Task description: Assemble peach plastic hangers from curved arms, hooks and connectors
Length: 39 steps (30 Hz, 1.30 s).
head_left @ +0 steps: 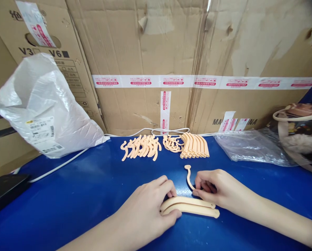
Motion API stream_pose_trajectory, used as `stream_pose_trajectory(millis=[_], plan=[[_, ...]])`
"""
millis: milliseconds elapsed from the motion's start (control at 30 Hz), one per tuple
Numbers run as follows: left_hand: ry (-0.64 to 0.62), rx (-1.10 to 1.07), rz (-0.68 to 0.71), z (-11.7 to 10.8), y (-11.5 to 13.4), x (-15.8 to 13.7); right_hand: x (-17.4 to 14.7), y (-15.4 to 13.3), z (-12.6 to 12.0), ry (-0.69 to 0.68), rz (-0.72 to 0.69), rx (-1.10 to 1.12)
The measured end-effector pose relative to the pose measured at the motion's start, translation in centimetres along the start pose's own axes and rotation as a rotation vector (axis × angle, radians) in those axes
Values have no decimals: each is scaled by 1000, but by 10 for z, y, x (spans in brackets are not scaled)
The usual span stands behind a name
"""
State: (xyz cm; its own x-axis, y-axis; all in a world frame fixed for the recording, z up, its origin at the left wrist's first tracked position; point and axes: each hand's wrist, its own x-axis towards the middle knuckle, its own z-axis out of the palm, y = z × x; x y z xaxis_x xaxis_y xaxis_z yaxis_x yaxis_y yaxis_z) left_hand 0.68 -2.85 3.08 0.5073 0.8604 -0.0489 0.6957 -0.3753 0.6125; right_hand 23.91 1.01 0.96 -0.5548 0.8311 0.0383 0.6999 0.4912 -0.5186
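Two arms [190,206] sit pinched in the left hand [148,205] while right hand [213,188] fingers grip a hook [188,176], which might snap if bent.

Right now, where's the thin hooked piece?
Head view, centre: the thin hooked piece lies on the blue table, pinched by the right hand, just behind the curved strips.

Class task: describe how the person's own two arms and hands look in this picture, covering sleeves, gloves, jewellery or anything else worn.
Both hands are bare: the left hand and the right hand wear no gloves, and no rings show. The forearms are uncovered as far as the picture's edge, with no sleeves, watch or bracelet in view. Fingernails look short and unpainted.
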Motion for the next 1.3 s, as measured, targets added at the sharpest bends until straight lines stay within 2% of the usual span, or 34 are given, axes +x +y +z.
stream_pose_trajectory(millis=[67,133,200,267,367,433,567,767,933,1100,1300], plan=[[26,-1,-5,-6,0,0,-1,0,0,1,-11,-13],[75,62,-53,-22,-4,4,-1,0,-1,4,-19,-31],[151,226,-188,-47,-16,13,-1,-1,-2,6,-12,-40],[245,481,-435,-77,-36,26,-2,-3,-4,8,0,-36],[270,521,-623,-113,-73,48,-2,-4,-5,9,2,-22],[244,476,-678,-125,-94,59,-3,-4,-4,7,-5,-17],[154,339,-726,-130,-115,73,-2,-3,-2,2,-14,-15],[85,254,-786,-134,-119,78,-1,-4,-2,1,-9,-18],[43,264,-833,-138,-129,79,0,-4,-2,0,-1,-17],[12,291,-811,-139,-138,80,-1,-3,-2,18,-10,-51],[61,373,-787,-139,-134,73,-3,-3,-2,32,-26,-56]])
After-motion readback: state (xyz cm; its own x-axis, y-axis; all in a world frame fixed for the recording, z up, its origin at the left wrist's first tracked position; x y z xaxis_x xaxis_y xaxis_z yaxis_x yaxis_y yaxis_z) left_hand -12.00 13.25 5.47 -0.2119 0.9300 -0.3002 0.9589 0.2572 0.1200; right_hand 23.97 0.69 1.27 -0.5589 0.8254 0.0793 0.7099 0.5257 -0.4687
